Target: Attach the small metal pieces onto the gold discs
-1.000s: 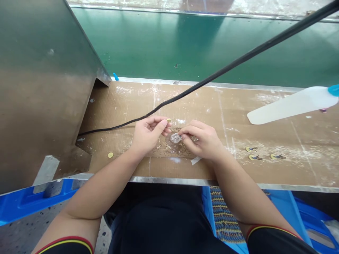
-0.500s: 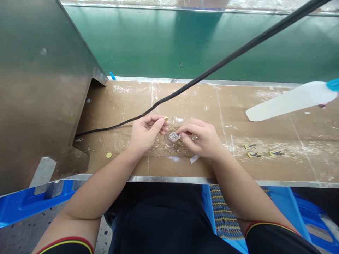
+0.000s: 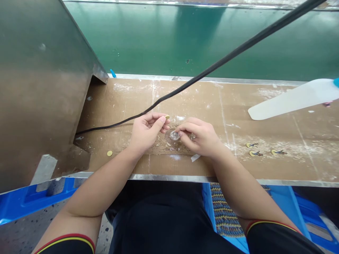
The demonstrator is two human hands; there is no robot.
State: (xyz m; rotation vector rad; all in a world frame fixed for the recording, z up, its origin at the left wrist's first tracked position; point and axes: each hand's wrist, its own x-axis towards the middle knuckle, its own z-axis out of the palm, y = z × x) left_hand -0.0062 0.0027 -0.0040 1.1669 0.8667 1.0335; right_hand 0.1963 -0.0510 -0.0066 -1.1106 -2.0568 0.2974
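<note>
My left hand (image 3: pixel 146 132) pinches a small round yellow disc (image 3: pixel 167 117) between thumb and fingertips, just above the board. Close on its right, my right hand (image 3: pixel 200 135) is closed, thumb against forefinger, its tips over a small clear round dish (image 3: pixel 172 135). Whatever those fingertips hold is too small and too covered to make out. Another yellow disc (image 3: pixel 109 153) lies flat near my left forearm. To the right of my right arm lie three yellow discs with small dark pieces attached, one of them a yellow-based piece (image 3: pixel 278 152).
A black cable (image 3: pixel 198 79) slants across above the cardboard-covered bench (image 3: pixel 185 167). A metal housing (image 3: pixel 45 91) stands on the left. A whitish plastic bottle (image 3: pixel 288 100) lies at the right. Below the bench edge, a blue bin (image 3: pixel 282 201) contains rows of small pieces.
The view has shifted slightly. Both hands stay nearly in place, with my right fingertips a touch further over the clear dish and the yellow disc still in my left hand.
</note>
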